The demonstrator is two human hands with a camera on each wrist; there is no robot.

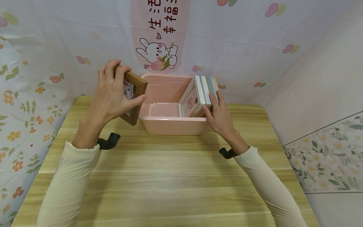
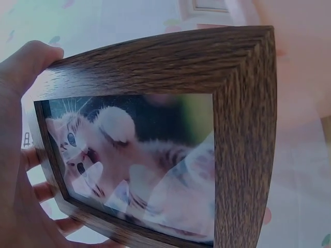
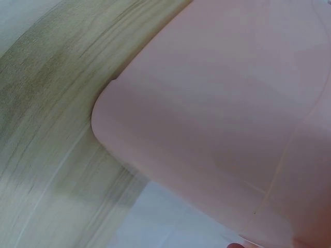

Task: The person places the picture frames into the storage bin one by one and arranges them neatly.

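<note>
My left hand (image 1: 109,91) grips a brown wooden picture frame (image 1: 139,91), held tilted at the left end of a pink plastic bin (image 1: 175,126). In the left wrist view, a kitten photo (image 2: 129,165) shows behind the frame's glass, with the thumb and fingers wrapped round one side. Several picture frames (image 1: 195,97), with white, blue and cream edges, lean together at the bin's right end. Over their near edges, my right hand (image 1: 222,116) holds them between thumb and fingers. The right wrist view shows mostly the bin's outer wall (image 3: 207,113), and a fingertip at the bottom edge.
The bin stands at the back of a wood-grain table (image 1: 170,176), close to a printed curtain (image 1: 227,37). Floral cloth (image 1: 25,110) hangs at the left and a tiled wall (image 1: 326,126) rises at the right. A black wrist mount (image 1: 109,142) sticks out below the left hand.
</note>
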